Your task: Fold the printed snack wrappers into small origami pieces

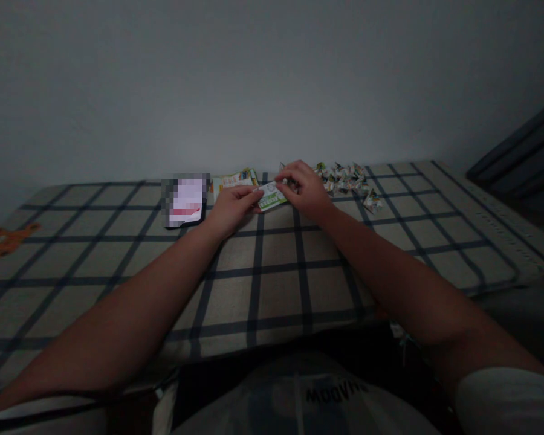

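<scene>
dim light falls on a bare grey wall point(272, 78) behind a checked tablecloth point(278, 290).

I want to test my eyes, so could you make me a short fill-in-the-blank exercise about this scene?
1. The small paper is held by the left hand and the ____ hand.
2. The phone lies nearer the ____ hand.
3. The thing at the picture's left edge is coloured ____.

Missing words: right; left; orange.
</scene>
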{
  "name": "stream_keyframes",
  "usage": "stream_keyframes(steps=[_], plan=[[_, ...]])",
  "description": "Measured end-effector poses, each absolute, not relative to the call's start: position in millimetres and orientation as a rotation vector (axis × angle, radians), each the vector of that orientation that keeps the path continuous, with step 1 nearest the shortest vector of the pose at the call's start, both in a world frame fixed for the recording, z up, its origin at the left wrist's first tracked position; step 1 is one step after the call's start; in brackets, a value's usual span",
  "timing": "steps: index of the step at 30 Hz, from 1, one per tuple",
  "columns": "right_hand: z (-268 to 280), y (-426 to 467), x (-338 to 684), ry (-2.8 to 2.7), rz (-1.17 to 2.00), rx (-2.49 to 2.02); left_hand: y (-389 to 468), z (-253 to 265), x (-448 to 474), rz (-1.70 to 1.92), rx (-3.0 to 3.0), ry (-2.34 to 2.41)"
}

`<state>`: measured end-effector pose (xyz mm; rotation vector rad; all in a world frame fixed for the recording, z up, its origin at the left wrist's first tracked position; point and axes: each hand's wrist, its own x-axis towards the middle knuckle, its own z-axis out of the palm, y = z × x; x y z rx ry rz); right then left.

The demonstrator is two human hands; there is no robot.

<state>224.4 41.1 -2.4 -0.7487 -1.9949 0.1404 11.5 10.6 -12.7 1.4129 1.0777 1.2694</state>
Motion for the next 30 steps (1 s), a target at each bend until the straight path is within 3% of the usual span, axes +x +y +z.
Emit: stream_keyframes(steps=[11,30], plan=[[-2,27,219,-2.290,-0.038,-0.690,8,-11,15,1.274,1.277,0.979],[-2,28,220,-2.150,0.051,-0.760,11,-10,13,1.317,1.255,0.943]])
